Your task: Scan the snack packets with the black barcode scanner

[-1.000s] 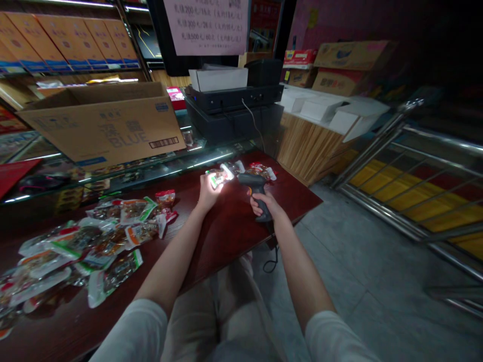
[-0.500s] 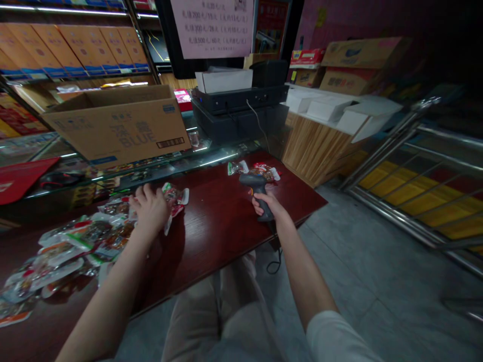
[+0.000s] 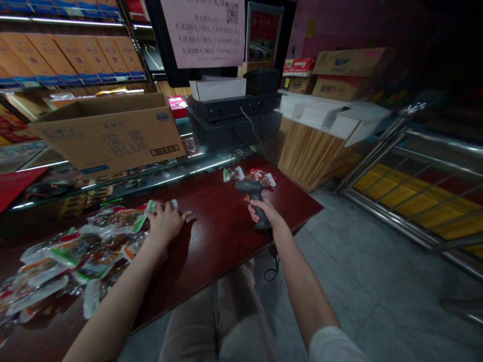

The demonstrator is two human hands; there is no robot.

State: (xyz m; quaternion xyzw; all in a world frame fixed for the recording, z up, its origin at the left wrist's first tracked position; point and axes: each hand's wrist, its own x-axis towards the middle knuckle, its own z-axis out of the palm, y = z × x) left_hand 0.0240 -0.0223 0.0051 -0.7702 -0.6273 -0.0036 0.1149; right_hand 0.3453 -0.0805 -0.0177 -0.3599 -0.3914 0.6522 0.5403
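My right hand (image 3: 261, 210) grips the handle of a dark handheld barcode scanner (image 3: 252, 196), its head pointing away from me and its cable hanging off the table edge. Two snack packets (image 3: 250, 176) lie just beyond the scanner. My left hand (image 3: 165, 221) rests on the dark red table (image 3: 222, 226), fingers closing on a snack packet (image 3: 160, 205) at the right edge of a pile of several clear and coloured snack packets (image 3: 75, 251).
A glass display counter (image 3: 124, 173) runs behind the table with an open cardboard box (image 3: 109, 130) on it. A black till (image 3: 236, 113) and white boxes (image 3: 332, 113) stand further back. A metal railing (image 3: 411, 171) is at the right.
One second ago my left hand held a packet in front of the lit scanner. It has since swung left to the pile and taken hold of another packet. The scanner light is off.
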